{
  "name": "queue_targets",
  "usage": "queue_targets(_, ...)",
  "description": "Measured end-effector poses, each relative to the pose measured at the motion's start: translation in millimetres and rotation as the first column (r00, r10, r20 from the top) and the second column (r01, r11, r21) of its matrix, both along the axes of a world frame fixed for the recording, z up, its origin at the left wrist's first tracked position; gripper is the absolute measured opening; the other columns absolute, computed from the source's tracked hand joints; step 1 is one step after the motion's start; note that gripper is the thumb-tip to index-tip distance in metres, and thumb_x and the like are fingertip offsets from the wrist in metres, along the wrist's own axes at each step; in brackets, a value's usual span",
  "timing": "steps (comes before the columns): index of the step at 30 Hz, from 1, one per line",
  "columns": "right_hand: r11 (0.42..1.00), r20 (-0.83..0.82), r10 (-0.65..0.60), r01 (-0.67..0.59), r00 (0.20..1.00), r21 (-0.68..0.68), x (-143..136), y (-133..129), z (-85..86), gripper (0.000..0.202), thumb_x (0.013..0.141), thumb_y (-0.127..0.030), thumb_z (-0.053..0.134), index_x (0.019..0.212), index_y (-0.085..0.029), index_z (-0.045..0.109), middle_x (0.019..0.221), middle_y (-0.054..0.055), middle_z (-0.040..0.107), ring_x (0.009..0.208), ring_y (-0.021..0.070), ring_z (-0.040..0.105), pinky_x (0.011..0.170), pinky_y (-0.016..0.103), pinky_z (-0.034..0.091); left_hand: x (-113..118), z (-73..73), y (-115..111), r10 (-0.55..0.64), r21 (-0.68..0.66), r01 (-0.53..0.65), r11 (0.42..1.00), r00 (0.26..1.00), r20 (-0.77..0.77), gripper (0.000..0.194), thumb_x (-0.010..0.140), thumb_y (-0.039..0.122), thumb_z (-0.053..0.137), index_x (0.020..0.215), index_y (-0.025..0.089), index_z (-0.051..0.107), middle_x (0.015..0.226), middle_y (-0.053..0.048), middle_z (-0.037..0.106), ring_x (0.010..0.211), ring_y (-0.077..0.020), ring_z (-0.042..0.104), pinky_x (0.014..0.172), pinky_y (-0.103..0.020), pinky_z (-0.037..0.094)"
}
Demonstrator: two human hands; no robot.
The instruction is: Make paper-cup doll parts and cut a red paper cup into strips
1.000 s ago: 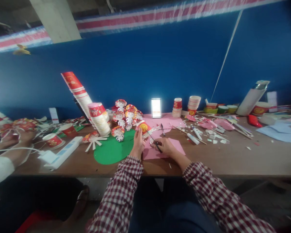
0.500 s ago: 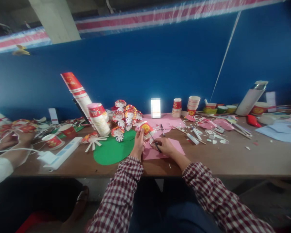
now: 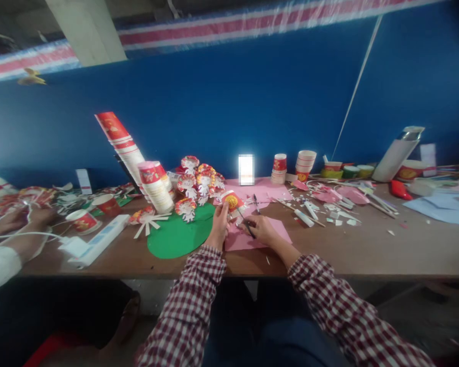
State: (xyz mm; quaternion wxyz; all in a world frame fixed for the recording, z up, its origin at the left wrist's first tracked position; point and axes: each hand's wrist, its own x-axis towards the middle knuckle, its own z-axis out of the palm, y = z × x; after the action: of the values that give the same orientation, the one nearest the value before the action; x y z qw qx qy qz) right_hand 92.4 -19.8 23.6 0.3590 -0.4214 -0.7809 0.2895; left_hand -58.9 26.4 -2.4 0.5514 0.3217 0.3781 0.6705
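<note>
My left hand (image 3: 220, 228) pinches a red and white paper piece with a round yellow pattern (image 3: 232, 202), held up over pink paper sheets. Dark scissors (image 3: 250, 229) are in my right hand (image 3: 260, 229), its fingers closed round the handles and the blades pointing toward the piece. Whether the blades touch it is too small to tell. Left of my hands lies a round green sheet (image 3: 178, 235), with paper figures (image 3: 204, 182) in red and yellow frills behind it. A black pen (image 3: 256, 204) rests on the pink paper (image 3: 281, 232).
Stacked paper cups (image 3: 155, 188) and a white power strip (image 3: 101, 240) stand left. Another person's hands (image 3: 38, 216) are at the far left. Paper scraps (image 3: 338, 211), a glue tube (image 3: 304, 218) and a white flask (image 3: 398, 155) lie or stand right.
Both hands stay in nearly the same place. The paper piece has tilted slightly in my left hand, and the scissors have shifted a little. The other person's hands at the left have moved slightly.
</note>
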Motion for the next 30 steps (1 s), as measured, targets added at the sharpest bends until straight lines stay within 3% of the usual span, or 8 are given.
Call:
queue_targets(9,1.0,-0.056,0.012,-0.013,0.998,-0.013,-1.1,-0.2,1.0,0.036,0.079,-0.046,0.054,0.061,-0.015,0.059,0.056,0.0,0.054,0.053,0.0102,0.043,0.05,0.02,0.031,0.8,1.5,-0.7,0.0,0.002,0.001,1.0,0.999,-0.033,0.048,0.058,0.054,0.074,0.084,0.018,0.055,0.078,0.0,0.062,0.059,-0.0102,0.058,0.053,-0.023,0.048)
queue_targets(16,0.989,-0.122,-0.062,0.045,0.991,-0.142,-2.7,-3.9,7.2,0.034,0.074,-0.048,0.059,0.072,-0.015,0.068,0.062,0.003,0.061,0.054,0.0126,0.049,0.05,0.021,0.037,4.3,2.5,-3.1,-0.039,0.013,0.04,0.999,0.996,-0.083,0.049,0.058,0.054,0.075,0.084,0.019,0.053,0.071,0.002,0.059,0.055,-0.0086,0.058,0.051,-0.021,0.048)
queue_targets(30,0.996,-0.178,-0.056,0.043,0.983,-0.074,-2.7,-0.3,2.3,0.036,0.072,-0.048,0.058,0.06,-0.014,0.057,0.055,0.0,0.051,0.053,0.0099,0.042,0.049,0.02,0.033,3.4,-0.3,-2.1,-0.026,0.007,0.027,1.0,0.987,-0.156,0.052,0.059,0.057,0.073,0.088,0.019,0.053,0.077,0.0,0.059,0.059,-0.0105,0.059,0.049,-0.023,0.051)
